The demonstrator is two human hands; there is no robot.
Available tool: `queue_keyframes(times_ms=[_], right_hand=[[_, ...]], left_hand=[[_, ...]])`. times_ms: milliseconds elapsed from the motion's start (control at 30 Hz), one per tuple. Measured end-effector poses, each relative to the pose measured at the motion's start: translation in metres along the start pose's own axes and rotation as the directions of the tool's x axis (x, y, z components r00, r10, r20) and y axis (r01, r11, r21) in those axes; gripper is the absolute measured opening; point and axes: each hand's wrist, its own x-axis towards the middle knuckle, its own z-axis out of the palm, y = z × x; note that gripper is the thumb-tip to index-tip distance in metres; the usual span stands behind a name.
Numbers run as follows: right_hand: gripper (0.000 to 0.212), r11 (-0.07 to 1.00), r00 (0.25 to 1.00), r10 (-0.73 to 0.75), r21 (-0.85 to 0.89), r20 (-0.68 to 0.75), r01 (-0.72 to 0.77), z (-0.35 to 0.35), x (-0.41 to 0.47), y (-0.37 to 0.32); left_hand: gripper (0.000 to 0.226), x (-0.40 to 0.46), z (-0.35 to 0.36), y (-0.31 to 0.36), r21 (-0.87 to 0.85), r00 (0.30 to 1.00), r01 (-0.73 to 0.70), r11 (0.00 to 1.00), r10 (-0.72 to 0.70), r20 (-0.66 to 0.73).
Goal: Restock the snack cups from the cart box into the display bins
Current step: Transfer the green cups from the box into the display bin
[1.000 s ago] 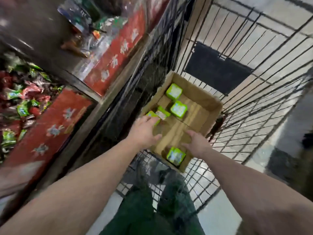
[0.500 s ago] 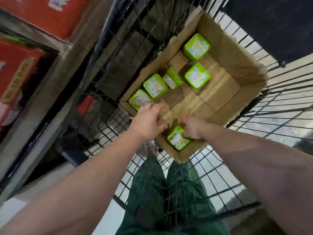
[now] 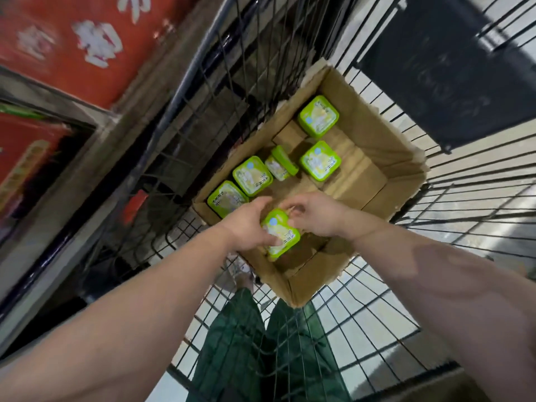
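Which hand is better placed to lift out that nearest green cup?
Left. The left hand already wraps the nearest cup, fingers on its lid. The right hand only touches its far edge.

You see six green-lidded snack cups in the open cardboard box (image 3: 374,134): five lie inside, one (image 3: 280,164) tipped sideways; the nearest cup (image 3: 281,232) is gripped.

left hand (image 3: 251,226): fingers curled, gripping | right hand (image 3: 314,214): fingers pinched
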Motion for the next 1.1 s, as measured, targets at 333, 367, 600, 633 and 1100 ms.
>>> queue_keyframes(times_ms=[333, 367, 600, 633, 1100], right_hand=[[0.088, 0.949, 0.796, 0.306, 0.103, -0.522, -0.296, -0.042, 0.031, 0.036], [0.097, 0.942, 0.802, 0.325, 0.097, -0.501, -0.321, -0.043, 0.036, 0.039], [0.092, 0.937, 0.741, 0.326, 0.097, -0.587, -0.336, -0.031, 0.066, 0.046], [0.09, 0.938, 0.738, 0.32, 0.09, -0.594, -0.335, -0.029, 0.062, 0.046], [0.093, 0.999, 0.867, -0.024, -0.038, -0.497, 0.006, 0.026, -0.128, -0.085]], left_hand=[[0.076, 0.021, -0.021, -0.008, -0.361, 0.981, 0.076, 0.93, -0.134, -0.138], [0.078, 0.024, -0.021, -0.011, -0.376, 0.975, 0.077, 0.923, -0.149, -0.166], [0.094, 0.032, -0.008, -0.023, -0.467, 0.956, 0.061, 0.882, -0.186, -0.227], [0.09, 0.03, -0.007, -0.022, -0.49, 0.956, 0.049, 0.871, -0.183, -0.231], [0.087, -0.116, -0.06, 0.0, -0.733, 0.971, -0.18, 0.656, 0.0, -0.238]])
